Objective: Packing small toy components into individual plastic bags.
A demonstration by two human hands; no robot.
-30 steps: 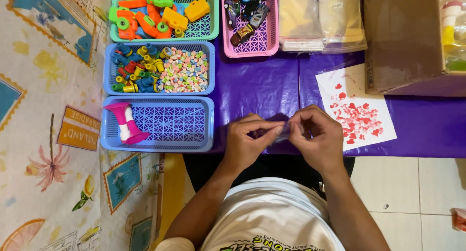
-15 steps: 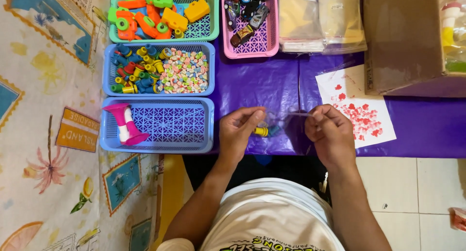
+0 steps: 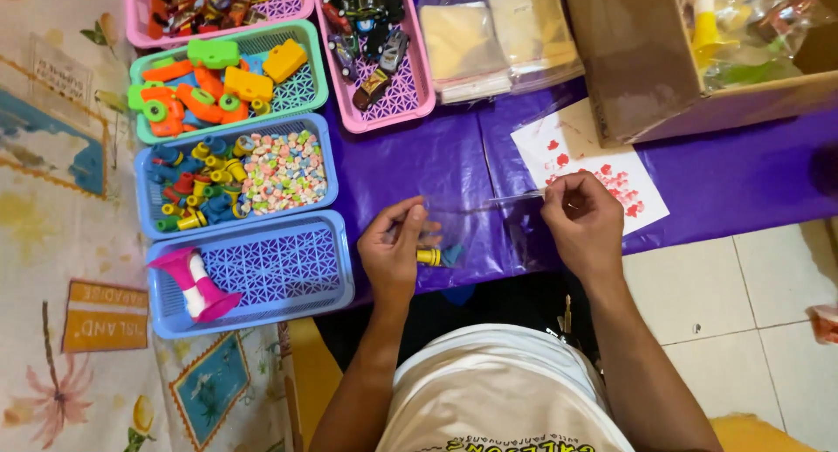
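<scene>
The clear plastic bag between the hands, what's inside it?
Inside the clear plastic bag shows a small yellow and blue toy piece near the left hand. Anything behind that hand's fingers is hidden.

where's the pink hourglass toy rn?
Head view, lower left: the pink hourglass toy lies in the near blue basket, at its left end, left of the left hand.

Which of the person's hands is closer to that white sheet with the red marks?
The right. The right hand lies over the edge of the white sheet with red marks, while the left hand is well off to its left.
</scene>
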